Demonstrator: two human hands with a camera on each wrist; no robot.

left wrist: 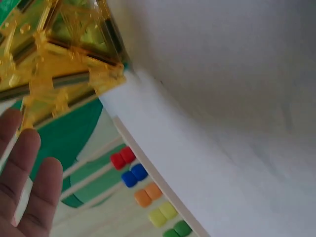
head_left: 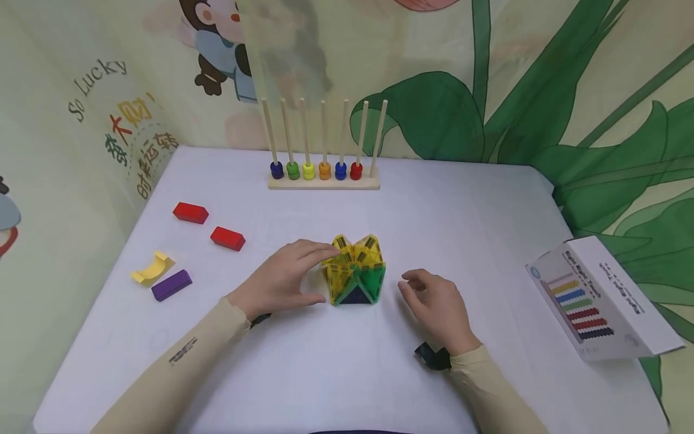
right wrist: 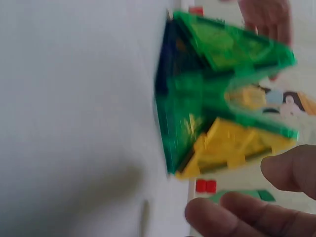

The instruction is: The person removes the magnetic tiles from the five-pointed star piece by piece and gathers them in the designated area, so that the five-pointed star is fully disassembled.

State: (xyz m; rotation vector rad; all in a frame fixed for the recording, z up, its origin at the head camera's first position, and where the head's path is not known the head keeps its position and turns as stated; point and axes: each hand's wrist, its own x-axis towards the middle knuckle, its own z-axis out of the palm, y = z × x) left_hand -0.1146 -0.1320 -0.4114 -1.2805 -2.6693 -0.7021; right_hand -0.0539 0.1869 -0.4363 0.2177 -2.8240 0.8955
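A small structure of see-through magnetic tiles [head_left: 355,271], made of yellow, green and dark blue triangles, stands in the middle of the table. Along its left side is my left hand [head_left: 290,277], fingers extended toward the top of the yellow tiles and thumb low by the base. In the left wrist view, straight fingertips [left wrist: 47,187] show close to the yellow tiles [left wrist: 64,64]. My right hand [head_left: 436,307] hovers to the right of the structure, apart from it, with loosely bent fingers and nothing held. The right wrist view shows green tiles [right wrist: 182,113] beyond that hand's fingertips.
A wooden bead rack [head_left: 325,184] with several pegs stands at the back. On the left lie red blocks [head_left: 228,239], a yellow arch [head_left: 153,269] and a purple block [head_left: 171,286]. A printed box [head_left: 602,301] rests at the right edge.
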